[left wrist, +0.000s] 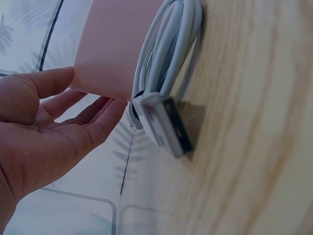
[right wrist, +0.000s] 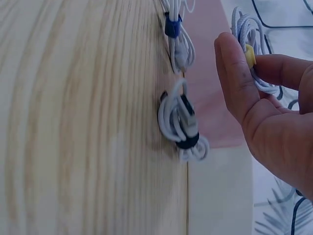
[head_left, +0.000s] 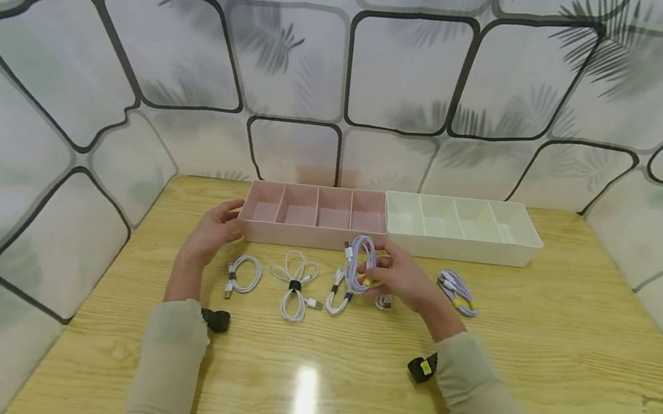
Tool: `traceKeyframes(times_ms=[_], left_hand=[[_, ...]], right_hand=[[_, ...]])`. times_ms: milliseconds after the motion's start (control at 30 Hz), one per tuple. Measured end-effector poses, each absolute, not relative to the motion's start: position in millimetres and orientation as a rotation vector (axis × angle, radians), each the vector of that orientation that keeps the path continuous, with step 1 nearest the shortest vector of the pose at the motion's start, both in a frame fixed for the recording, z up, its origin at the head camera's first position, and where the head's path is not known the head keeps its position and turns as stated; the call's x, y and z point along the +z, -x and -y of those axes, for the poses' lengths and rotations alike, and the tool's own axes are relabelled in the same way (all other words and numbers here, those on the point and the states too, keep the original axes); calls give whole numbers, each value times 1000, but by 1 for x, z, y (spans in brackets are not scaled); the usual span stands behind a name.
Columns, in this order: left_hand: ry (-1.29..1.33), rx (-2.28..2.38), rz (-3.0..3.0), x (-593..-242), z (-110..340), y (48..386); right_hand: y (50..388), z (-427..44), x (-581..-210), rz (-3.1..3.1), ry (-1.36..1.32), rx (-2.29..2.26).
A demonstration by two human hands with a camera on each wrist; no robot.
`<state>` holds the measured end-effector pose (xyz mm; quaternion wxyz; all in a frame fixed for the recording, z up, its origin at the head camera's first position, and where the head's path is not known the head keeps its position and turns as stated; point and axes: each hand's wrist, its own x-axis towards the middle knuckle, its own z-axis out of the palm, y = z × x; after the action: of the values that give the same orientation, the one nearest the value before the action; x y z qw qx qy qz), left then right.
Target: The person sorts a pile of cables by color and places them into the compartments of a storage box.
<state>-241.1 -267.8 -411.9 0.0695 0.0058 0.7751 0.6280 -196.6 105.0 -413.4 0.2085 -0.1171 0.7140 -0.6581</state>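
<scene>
In the head view my right hand (head_left: 406,278) pinches a coiled pale lilac USB cable (head_left: 364,256) with a yellow tie, raised in front of the pink divided box (head_left: 309,237). The right wrist view shows thumb and fingers at the yellow tie (right wrist: 250,56). My left hand (head_left: 210,232) touches the left end of the pink box, its fingers fairly straight. Beneath that hand lies a coiled white cable (head_left: 246,274) with a dark tie. A looped white cable (head_left: 295,285) with a black tie lies to its right. Partly hidden behind the held coil is a blue-tied cable (head_left: 337,301).
A white divided box (head_left: 463,251) adjoins the pink one on the right. Another yellow-tied cable (head_left: 457,293) lies in front of it. A small black-tied cable (right wrist: 178,120) sits under my right hand. A patterned cloth wall (head_left: 410,72) rises behind the wooden table (head_left: 359,390).
</scene>
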Motion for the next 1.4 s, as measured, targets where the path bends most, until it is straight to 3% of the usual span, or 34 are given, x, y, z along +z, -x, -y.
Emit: traceKeyframes(times_ms=[1400], left_hand=[[31, 1944, -2314, -411, 266, 240]], right_hand=[[227, -9, -394, -1842, 217, -1933]])
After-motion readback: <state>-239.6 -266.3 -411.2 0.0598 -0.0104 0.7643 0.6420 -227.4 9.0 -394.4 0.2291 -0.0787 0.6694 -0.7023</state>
